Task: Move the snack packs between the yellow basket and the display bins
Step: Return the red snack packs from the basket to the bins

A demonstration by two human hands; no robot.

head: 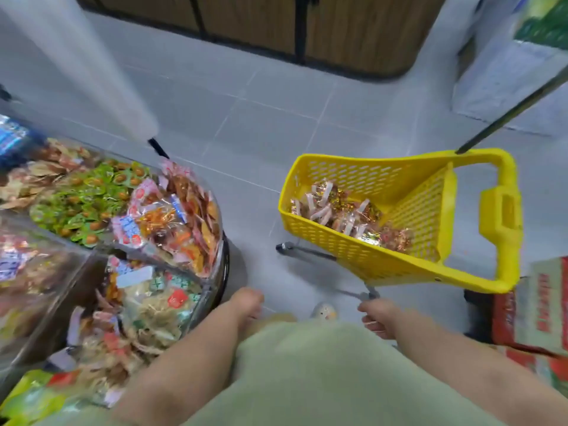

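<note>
1 head view, steeply downward

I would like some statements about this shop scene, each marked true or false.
1. The basket holds snack packs. True.
2. The basket stands on a table. False: it stands on the tiled floor.
3. The display bins are left of the basket. True.
4. Both hands are inside the basket. False: the left hand and the right hand are outside it, close to the person's body.
</note>
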